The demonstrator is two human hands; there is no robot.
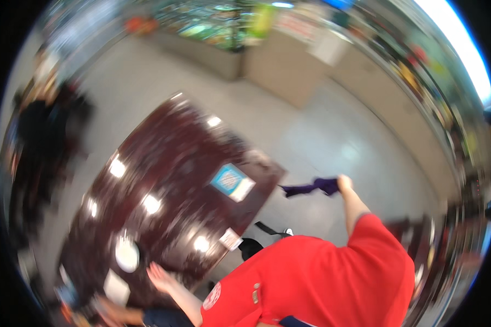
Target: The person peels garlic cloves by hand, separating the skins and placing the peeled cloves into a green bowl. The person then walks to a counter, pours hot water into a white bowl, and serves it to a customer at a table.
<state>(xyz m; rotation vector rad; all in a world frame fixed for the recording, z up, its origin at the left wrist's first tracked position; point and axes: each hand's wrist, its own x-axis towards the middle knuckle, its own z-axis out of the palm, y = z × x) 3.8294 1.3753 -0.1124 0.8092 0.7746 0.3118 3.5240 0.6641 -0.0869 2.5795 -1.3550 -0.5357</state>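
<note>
My right hand [345, 182] is closed on one end of a dark purple cloth [326, 186]. The cloth stretches sideways, its far end close to the corner of a glossy dark reddish-brown table [167, 171]. Holding nothing, my left hand [158, 278] is at the table's near side with its palm showing. A white round dish [127, 255] lies just beyond its fingertips. Flat on the table is a blue and white card [232, 182] with a printed code. Another small card [230, 239] is at the near edge.
Another person's hand [108, 311] with a dark sleeve shows at the bottom left, by a white square item [117, 287]. A blurred person in dark clothing [41, 118] is at the far left. A beige counter [286, 65] and a lit display case [204, 28] line the back.
</note>
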